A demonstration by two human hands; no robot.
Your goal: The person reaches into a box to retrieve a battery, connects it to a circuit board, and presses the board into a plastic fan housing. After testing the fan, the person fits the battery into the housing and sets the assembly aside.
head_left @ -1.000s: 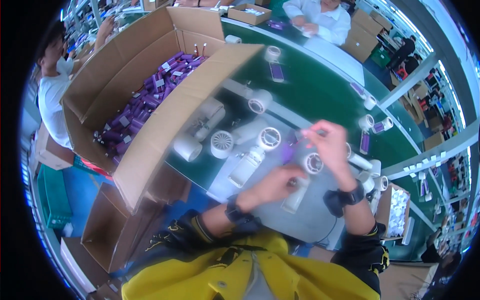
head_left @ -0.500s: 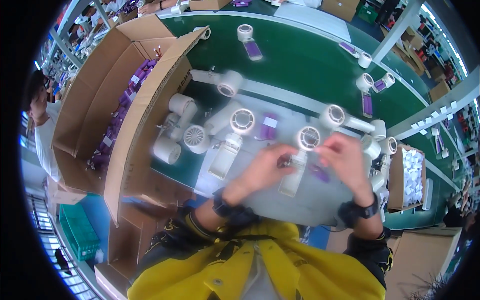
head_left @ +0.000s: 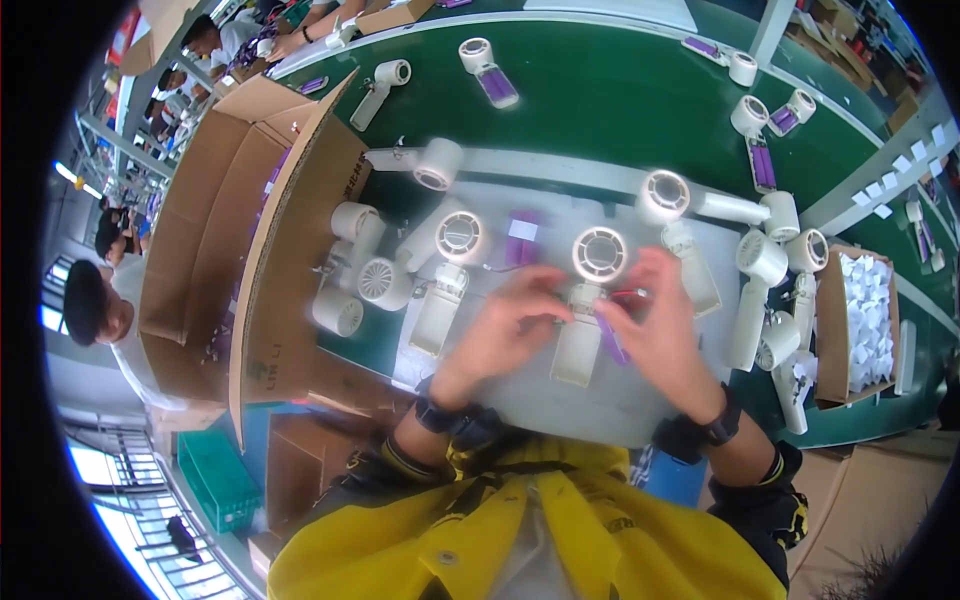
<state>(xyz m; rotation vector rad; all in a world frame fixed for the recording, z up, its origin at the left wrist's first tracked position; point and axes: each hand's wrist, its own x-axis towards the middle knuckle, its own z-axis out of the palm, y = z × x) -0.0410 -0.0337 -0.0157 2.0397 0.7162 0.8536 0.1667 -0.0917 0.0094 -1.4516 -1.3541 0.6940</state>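
A white handheld fan (head_left: 576, 352) lies before me on a pale work mat (head_left: 490, 400), its round head (head_left: 600, 254) pointing away and its handle open like a tray. The fingertips of my left hand (head_left: 512, 322) pinch at the fan's neck. My right hand (head_left: 660, 318) curls at the neck's other side, with a red wire (head_left: 632, 293) by its fingers. A purple battery pack (head_left: 612, 340) hangs under that thumb, partly hidden. Another purple battery pack (head_left: 522, 240) lies farther off on the mat. More open-handled fans rest left (head_left: 438, 312) and right (head_left: 700, 275) of my hands.
A tall cardboard box (head_left: 300, 250) with purple packs stands at left. Assembled white fans (head_left: 765, 260) crowd the right, beside a small box of white pieces (head_left: 865, 320). Several fans with purple packs (head_left: 497, 86) lie on the green bench beyond. Other people sit at far left.
My view has shifted slightly. My right hand has turned, uncovering the open fan handle behind it; the purple pack below it now hangs closer to the middle fan's handle.
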